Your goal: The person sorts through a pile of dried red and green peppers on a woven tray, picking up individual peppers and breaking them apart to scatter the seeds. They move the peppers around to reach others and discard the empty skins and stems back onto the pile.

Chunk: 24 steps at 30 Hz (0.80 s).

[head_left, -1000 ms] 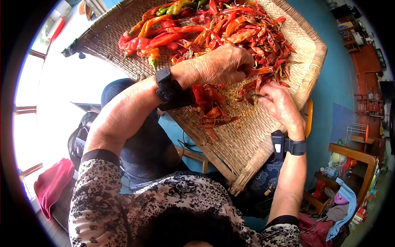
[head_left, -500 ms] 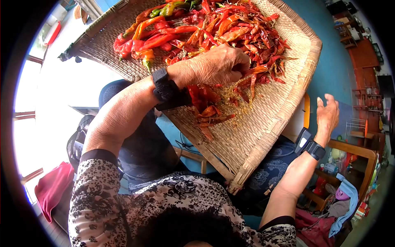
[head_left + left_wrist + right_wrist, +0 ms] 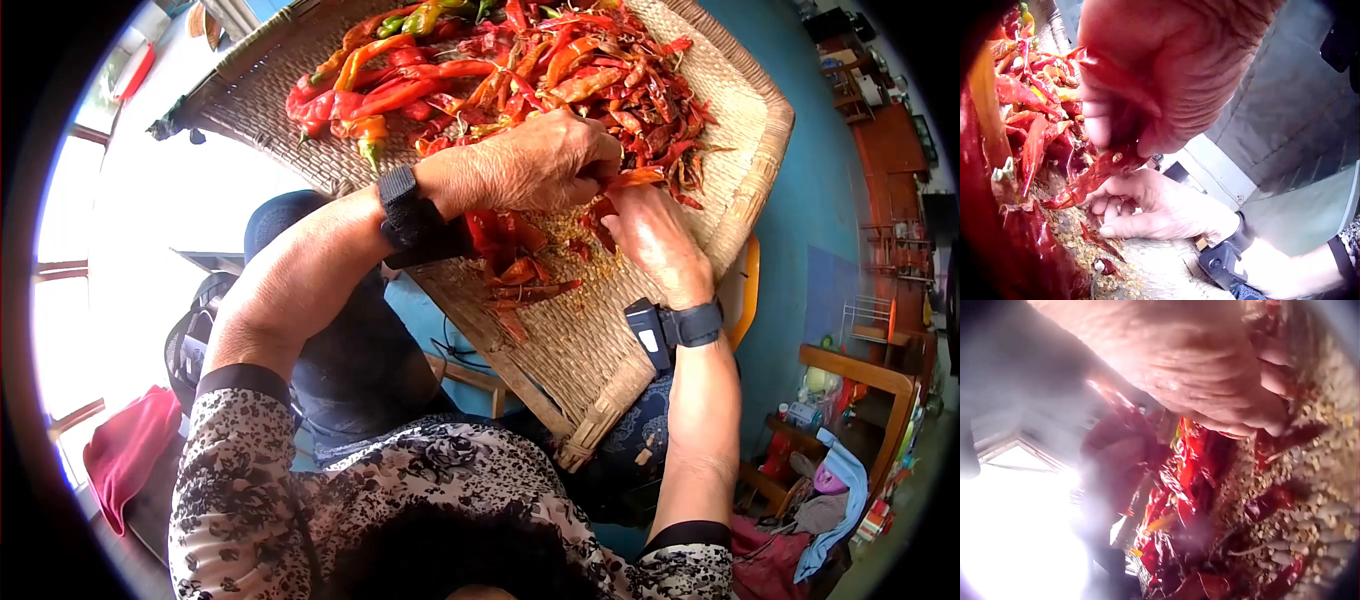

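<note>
My left hand [image 3: 550, 160] pinches a long dried red chili [image 3: 1100, 178] between thumb and fingers, low over the woven tray [image 3: 748, 200]. In the head view, that chili's orange-red end sticks out to the right. Below it, my right hand [image 3: 660, 245] reaches in over the tray, fingers partly curled and the thumb apart from them in the left wrist view. Its fingertips are down at the scattered seeds [image 3: 1310, 537], right beside a red chili piece [image 3: 1266, 450]. The left palm hides part of the pinched chili.
A heap of dried chilies [image 3: 640, 80] fills the tray's far side, with fresher red peppers [image 3: 400, 95] and green ones [image 3: 425, 18] at its left. Broken red chilies [image 3: 510, 260] lie nearer. At right stands a wooden chair [image 3: 860, 370] with cloths.
My right hand swung out past the tray's right edge half a second ago and is now back over the seeds, under the left hand. The left hand keeps its pinch on the chili.
</note>
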### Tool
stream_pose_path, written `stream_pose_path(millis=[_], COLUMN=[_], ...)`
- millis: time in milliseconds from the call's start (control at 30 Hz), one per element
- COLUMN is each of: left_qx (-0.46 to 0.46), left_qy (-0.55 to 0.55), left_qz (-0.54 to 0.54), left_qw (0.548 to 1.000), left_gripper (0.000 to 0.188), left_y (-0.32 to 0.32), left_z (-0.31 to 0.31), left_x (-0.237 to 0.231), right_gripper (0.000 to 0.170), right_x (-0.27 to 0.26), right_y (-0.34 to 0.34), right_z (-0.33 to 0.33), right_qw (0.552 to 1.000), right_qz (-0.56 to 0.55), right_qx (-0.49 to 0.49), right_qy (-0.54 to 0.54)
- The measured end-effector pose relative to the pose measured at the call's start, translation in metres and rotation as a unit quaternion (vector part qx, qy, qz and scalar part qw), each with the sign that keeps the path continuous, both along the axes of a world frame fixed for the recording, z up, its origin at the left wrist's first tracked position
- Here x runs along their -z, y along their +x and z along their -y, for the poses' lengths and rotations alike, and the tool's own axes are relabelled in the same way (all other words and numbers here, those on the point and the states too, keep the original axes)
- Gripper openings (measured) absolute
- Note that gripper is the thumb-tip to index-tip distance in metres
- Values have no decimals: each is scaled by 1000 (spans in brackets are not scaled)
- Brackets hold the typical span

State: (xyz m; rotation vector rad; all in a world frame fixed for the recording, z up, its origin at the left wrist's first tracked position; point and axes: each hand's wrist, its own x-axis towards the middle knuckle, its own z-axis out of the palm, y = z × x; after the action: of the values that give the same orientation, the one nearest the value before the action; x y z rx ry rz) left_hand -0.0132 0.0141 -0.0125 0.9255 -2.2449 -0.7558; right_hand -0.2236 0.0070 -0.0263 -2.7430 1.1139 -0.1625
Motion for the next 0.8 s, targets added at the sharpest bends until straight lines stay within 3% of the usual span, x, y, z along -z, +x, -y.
stream_pose_path(millis=[200,267,333,400,467,533,600,667,700,733,800], left_qx=[-4,-16,-26,-33,-29,-37,-45,-45,-44,-42,-11], left_qy=[-25,-15,-19,-24,20,54,85,172,193,190,270], left_qz=[-16,-12,-15,-18,-38,-57,-78,-122,-162,-160,-279], left_qw=[1000,1000,999,999,999,996,992,976,967,968,922], left_gripper=[12,13,14,14,14,13,13,13,10,10,6], left_y=[9,10,11,11,9,7,5,4,2,2,0], left_z=[-5,-4,-2,-1,-1,-4,-5,-3,1,3,5], left_x=[-5,-4,-4,-6,-8,-14,-19,-20,-13,-11,-10], right_gripper=[12,9,12,9,8,11,14,18,20,20,22], right_x=[11,1,-17,-33,-47,-50,-61,-82,-92,-83,-55], right_y=[1,-1,-3,-8,-21,-52,-89,-97,-92,-102,-130], right_z=[10,9,5,0,1,13,16,4,0,3,15], right_qw=[999,990,985,966,931,891,860,819,802,801,871], right_qz=[13,125,174,202,294,336,316,256,113,116,22], right_qx=[-44,-50,4,149,215,253,308,484,564,564,322], right_qy=[-15,-30,13,54,8,-171,-258,-172,-160,-163,-371])
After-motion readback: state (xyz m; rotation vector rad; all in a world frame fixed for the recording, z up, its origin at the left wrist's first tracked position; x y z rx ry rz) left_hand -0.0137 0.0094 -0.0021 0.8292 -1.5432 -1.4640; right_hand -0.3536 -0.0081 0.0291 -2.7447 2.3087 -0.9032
